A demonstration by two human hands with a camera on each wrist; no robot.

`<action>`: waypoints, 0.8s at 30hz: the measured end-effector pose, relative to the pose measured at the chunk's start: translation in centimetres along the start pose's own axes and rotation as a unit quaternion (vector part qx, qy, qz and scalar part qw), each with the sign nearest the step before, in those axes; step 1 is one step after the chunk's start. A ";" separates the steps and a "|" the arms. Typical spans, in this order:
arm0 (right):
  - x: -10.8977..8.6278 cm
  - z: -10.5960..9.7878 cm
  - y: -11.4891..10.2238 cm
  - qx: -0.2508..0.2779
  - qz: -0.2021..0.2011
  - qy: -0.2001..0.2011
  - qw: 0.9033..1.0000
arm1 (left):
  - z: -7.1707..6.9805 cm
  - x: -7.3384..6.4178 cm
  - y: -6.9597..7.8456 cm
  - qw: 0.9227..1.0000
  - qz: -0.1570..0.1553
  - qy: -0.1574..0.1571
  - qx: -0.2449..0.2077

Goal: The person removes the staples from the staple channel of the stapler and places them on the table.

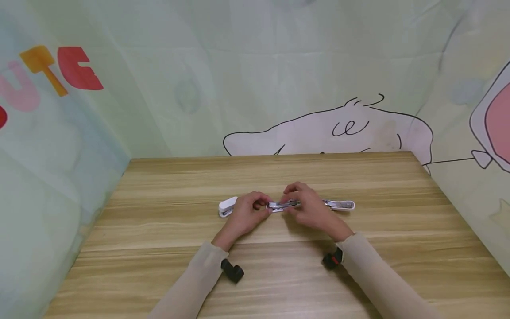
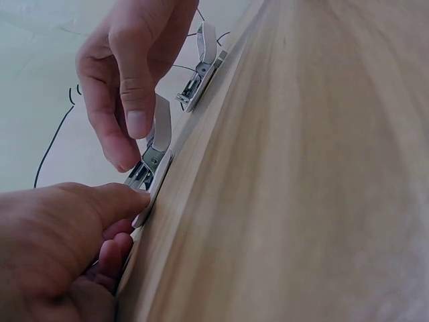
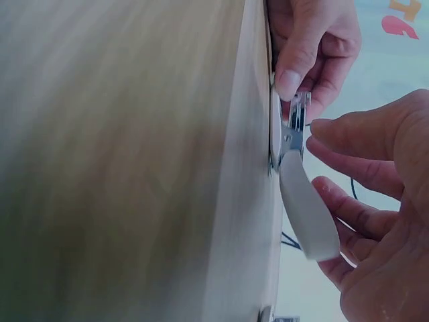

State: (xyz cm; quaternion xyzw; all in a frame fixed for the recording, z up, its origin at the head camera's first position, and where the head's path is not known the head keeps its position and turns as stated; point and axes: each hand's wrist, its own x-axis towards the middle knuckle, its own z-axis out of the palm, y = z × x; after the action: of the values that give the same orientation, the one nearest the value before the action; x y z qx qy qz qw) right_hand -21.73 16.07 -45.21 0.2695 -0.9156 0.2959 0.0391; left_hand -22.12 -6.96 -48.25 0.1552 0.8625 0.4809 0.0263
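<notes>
A small white stapler (image 1: 278,205) lies opened on the table between the hands, its white top arm (image 3: 307,208) swung back and its metal staple channel (image 3: 299,111) bared. My left hand (image 1: 246,213) pinches the end of its base, with the thumb on top. Over the channel hovers my right hand (image 1: 311,209), thumb and index fingertips close to the metal with a small gap between them. Its other fingers bend loosely behind the raised top arm.
On the left, partly behind the left hand, sits a closed white stapler (image 1: 228,205). Another opened stapler (image 1: 340,205) lies to the right, beyond the right hand. A printed cloth (image 1: 191,97) hangs behind the wooden table (image 1: 167,266).
</notes>
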 end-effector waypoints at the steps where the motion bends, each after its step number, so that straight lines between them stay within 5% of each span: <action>1: 0.1 0.1 0.0 0.001 -0.001 0.001 1.000 | 0.0 0.0 0.0 1.000 0.000 0.000 -0.002; 24: 0.9 0.7 -1.3 0.000 0.021 -0.017 1.000 | 0.1 0.0 0.0 1.000 0.001 0.004 0.003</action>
State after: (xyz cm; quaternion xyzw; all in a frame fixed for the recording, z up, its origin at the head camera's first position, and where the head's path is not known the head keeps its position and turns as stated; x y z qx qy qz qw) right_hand -21.73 14.38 -44.95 0.2552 -0.9217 0.2918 0.0171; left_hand -22.14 -6.87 -48.33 0.1541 0.8640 0.4789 0.0217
